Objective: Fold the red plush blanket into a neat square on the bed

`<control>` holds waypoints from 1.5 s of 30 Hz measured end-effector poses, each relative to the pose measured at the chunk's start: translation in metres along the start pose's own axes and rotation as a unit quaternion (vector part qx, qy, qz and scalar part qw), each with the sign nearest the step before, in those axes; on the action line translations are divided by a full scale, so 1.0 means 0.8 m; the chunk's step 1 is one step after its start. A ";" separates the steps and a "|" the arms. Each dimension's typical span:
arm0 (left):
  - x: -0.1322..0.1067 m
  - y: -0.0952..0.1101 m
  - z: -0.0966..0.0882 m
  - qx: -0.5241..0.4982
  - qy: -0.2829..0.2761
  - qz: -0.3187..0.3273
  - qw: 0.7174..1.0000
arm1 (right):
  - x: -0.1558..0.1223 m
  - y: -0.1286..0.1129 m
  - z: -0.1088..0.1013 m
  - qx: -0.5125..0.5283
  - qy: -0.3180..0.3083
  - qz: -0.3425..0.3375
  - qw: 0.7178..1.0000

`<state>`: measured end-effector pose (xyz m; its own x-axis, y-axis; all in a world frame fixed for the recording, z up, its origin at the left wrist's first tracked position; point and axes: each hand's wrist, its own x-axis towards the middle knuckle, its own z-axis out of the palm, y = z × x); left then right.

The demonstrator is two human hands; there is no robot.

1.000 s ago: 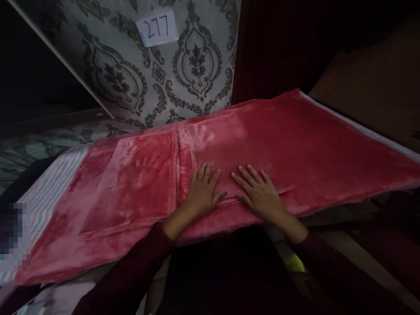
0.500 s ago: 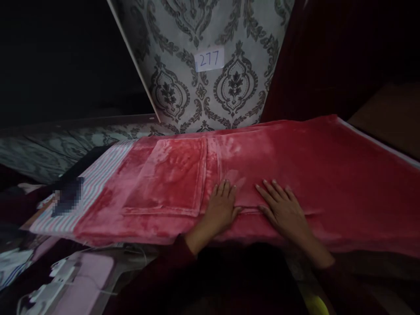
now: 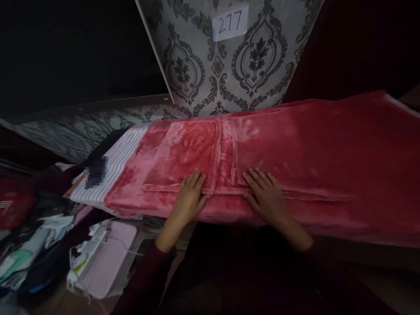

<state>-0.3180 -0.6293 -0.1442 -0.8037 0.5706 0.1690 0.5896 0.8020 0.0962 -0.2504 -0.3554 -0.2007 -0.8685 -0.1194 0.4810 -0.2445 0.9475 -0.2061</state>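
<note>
A pink-red plush blanket [image 3: 295, 148] lies spread along a table, with a folded panel [image 3: 187, 153] of the same cloth on top at the left. My left hand [image 3: 188, 197] lies flat, fingers stretched, on the near edge of that folded panel. My right hand [image 3: 265, 194] rests flat on the blanket beside a fold seam, fingers spread. Neither hand holds anything. Dark red sleeves cover both arms.
A striped cloth [image 3: 111, 164] pokes out under the blanket at the left. Patterned grey wallpaper with a "277" label [image 3: 229, 22] stands behind. Lower left holds a pink pad [image 3: 108, 258], a white power strip [image 3: 88, 245] and clutter.
The view has swung left and down. My left hand slid leftward onto the edge of the folded panel; my right hand stayed flat on the blanket.
</note>
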 end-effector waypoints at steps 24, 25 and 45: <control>0.014 0.025 0.005 -0.084 0.084 0.058 0.991 | -0.009 0.006 0.015 -0.013 0.022 -0.011 1.000; 0.023 0.017 -0.007 -0.096 0.084 0.064 0.990 | -0.006 0.005 0.011 -0.003 0.020 -0.012 1.000; 0.062 -0.037 0.028 0.013 0.095 -0.009 0.995 | 0.333 0.065 0.047 0.403 -0.156 0.264 0.862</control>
<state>-0.3773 -0.6210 -0.1607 -0.7834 0.5140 0.3495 0.5707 0.8175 0.0769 -0.5106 -0.3488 -0.1153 -0.9936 0.0720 -0.0874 0.1088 0.3947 -0.9123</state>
